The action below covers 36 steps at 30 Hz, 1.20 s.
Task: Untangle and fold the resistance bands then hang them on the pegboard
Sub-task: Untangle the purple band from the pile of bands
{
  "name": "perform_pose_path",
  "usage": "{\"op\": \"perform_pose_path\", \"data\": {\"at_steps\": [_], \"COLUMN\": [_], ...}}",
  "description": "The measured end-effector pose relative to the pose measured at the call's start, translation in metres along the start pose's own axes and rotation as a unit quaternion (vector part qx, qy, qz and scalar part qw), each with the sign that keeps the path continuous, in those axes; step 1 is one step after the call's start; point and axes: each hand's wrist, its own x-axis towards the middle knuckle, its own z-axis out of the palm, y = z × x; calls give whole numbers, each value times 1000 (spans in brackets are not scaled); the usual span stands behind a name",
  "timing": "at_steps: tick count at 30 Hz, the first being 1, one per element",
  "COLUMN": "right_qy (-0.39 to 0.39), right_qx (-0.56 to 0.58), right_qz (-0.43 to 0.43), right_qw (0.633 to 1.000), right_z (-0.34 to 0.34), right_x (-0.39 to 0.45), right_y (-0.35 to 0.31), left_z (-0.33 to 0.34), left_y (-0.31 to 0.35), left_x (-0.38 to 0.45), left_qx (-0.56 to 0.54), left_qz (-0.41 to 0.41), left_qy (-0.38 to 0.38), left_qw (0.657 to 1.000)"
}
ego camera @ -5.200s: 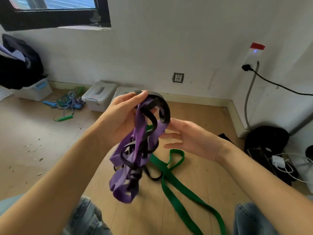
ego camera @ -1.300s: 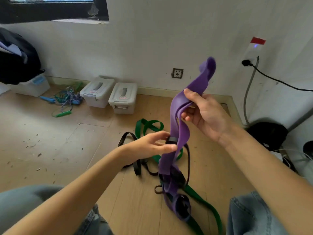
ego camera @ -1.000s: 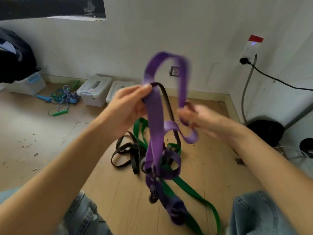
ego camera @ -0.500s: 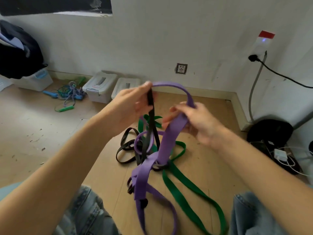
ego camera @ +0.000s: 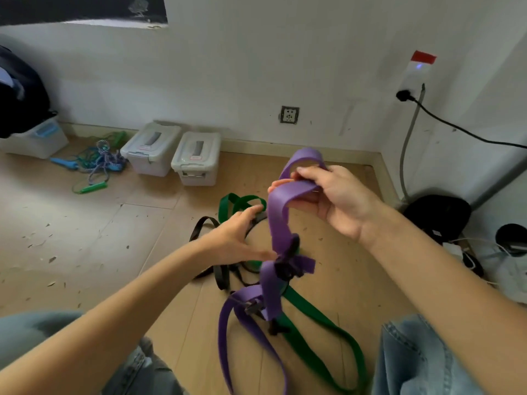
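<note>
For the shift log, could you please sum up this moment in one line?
stage: untangling | right hand: holds purple band up | left hand: at the knot with black band | green band: on floor | hung: none

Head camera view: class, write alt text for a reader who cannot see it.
A right hand holds up a purple band still knotted with a black band, while the left hand reaches for the knot. A green band lies on the wooden floor.

We see two bare forearms, no sleeves reaching the wrists, and no watch, ring or glove on the left hand (ego camera: pixel 231 238) or the right hand (ego camera: pixel 339 199). Below the forearms, both legs wear light blue, faded denim jeans (ego camera: pixel 413 363), a stitched seam running along the right leg's fabric.
</note>
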Motion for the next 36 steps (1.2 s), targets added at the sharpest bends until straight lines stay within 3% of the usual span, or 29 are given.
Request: {"op": "perform_pose_path", "data": {"at_steps": [2,3,5,7,10,12,15,18,21,23,25,27,31,36], "right_qy": [-23,-23,-7,-6,-111,-200,-272,-190,-75,-34,-9,15,69,188], "right_qx": [24,61,139,136,-71,-225,-358,-436,-356,-304,-218,-113,3,-72], "right_qz": [-3,-11,-31,-41,1,35,-3,-46,-34,-33,-41,-37,-55,-78], "right_qw": [999,998,990,990,991,953,893,879,931,952,975,993,996,976], "right_z": [5,5,1,-8,-19,-18,-5,3,5,4,1,-1,-10,-28], "right_x": [2,3,7,9,9,7,4,7,5,4,5,7,12,19], "right_y": [0,-3,-9,-13,-6,4,17,29,32,25,16,8,-3,0], "left_z": [12,15,10,-5,-38,-56,-67,-63,-65,-66,-56,-37,-22,-52], "left_y": [10,13,15,13,26,39,49,55,52,48,47,48,45,33], "left_x": [-1,-1,-1,-1,-8,-13,-19,-20,-15,-19,-30,-34,-31,-23], "left_qx": [18,3,-16,-37,-214,-296,-373,-416,-438,-388,-270,-223,-110,-80], "left_qz": [100,113,92,46,4,23,27,-1,-32,-38,-29,-26,-14,-65], "left_qy": [29,38,45,79,136,162,178,168,133,53,-65,-116,-42,-21], "left_qw": [994,993,995,995,967,941,910,894,888,919,960,968,993,994]}}
